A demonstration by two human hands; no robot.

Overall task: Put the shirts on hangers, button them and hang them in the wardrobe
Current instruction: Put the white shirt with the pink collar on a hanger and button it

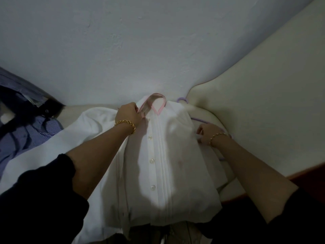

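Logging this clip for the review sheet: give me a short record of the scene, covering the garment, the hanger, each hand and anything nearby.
garment: white shirt, pink-lined collar, lying front up, buttons showing down the placket
hanger: purple hanger, hook out beside the collar, partly hidden by the shirt
left: left hand grips the collar
right: right hand at the shirt's shoulder edge; grip unclear
nearby: blue striped shirt, to the left

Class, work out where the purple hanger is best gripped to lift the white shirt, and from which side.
Probably the hook, reached from the far right of the collar: it pokes clear of the white shirt, while the arms lie mostly under cloth by the right hand.
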